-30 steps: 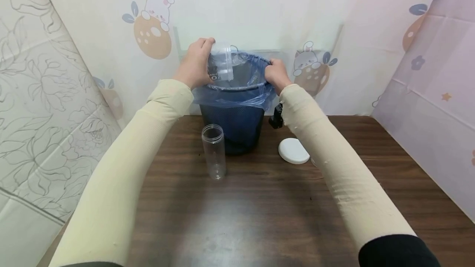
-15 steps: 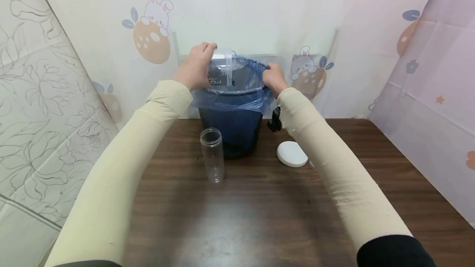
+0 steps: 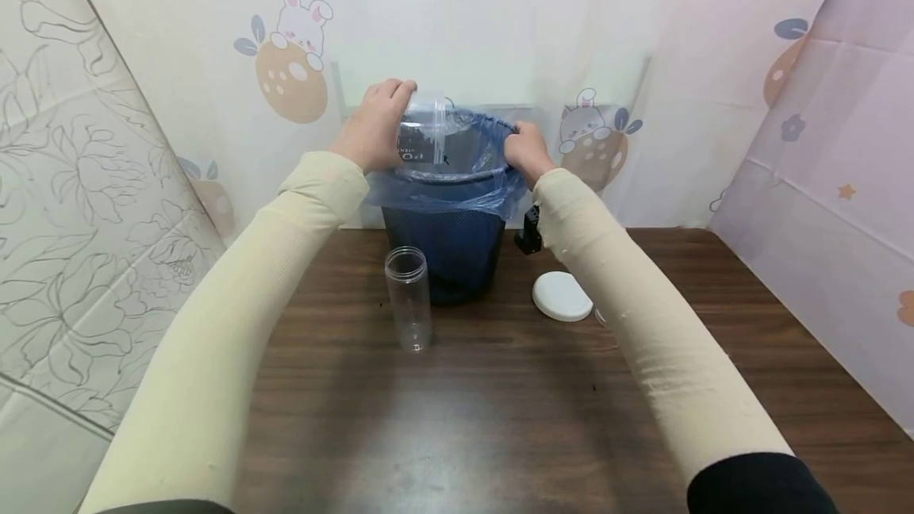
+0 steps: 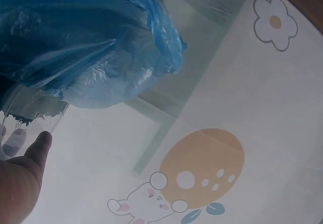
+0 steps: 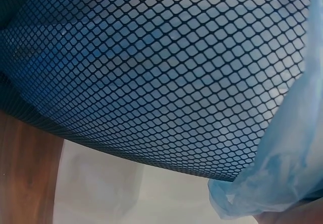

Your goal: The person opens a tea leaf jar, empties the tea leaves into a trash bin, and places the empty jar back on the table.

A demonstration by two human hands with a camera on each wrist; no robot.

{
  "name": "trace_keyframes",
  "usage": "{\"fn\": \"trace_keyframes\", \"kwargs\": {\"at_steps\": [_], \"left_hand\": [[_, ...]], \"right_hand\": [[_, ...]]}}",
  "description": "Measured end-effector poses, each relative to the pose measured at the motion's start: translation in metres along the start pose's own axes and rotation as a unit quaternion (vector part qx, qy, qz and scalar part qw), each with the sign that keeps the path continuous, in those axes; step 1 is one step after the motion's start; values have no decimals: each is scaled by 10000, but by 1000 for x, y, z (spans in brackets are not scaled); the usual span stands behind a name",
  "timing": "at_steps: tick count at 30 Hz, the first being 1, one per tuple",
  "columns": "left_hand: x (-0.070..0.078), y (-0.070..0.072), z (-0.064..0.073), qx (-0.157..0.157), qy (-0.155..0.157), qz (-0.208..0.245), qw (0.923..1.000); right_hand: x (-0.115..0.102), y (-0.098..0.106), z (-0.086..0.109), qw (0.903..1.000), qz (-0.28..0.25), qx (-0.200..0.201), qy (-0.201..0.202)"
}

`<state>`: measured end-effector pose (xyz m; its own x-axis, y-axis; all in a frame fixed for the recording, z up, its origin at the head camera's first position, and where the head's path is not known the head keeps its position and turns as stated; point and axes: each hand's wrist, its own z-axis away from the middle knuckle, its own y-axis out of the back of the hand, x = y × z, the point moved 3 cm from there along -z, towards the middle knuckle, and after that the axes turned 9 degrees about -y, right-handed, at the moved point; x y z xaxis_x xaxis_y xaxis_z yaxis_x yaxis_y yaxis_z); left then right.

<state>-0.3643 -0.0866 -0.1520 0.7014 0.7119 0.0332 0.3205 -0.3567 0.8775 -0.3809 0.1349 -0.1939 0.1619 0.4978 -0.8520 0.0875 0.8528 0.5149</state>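
My left hand (image 3: 376, 124) holds a clear plastic jar (image 3: 424, 129) on its side at the bin's left rim, its mouth facing right over the opening. White lettering shows on the jar against a dark patch; whether it has contents I cannot tell. The left wrist view shows the thumb along the jar (image 4: 38, 105) beside the blue bag (image 4: 96, 52). My right hand (image 3: 528, 151) grips the right rim of the black mesh bin (image 3: 446, 248) and its translucent blue bag liner (image 3: 457, 195). In the right wrist view, the mesh wall (image 5: 166, 82) fills most of the frame.
A tall clear jar without a lid (image 3: 410, 300) stands in front of the bin. A white screw lid (image 3: 562, 297) lies to the right, and a clear edge shows beside the right sleeve. A small black object (image 3: 529, 231) sits right of the bin, before the curtain (image 3: 485, 22).
The head view has shifted slightly. The jar in my left hand has turned a little, so its rim now stands more upright in the picture. My right hand keeps its grip on the bin's rim.
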Motion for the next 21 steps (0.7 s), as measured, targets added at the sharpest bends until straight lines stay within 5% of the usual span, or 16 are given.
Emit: {"fn": "trace_keyframes", "kwargs": {"at_steps": [21], "left_hand": [[2, 6, -3, -261, -85, -354, 9990]], "right_hand": [[2, 0, -7, 9999, 81, -73, 19]]}}
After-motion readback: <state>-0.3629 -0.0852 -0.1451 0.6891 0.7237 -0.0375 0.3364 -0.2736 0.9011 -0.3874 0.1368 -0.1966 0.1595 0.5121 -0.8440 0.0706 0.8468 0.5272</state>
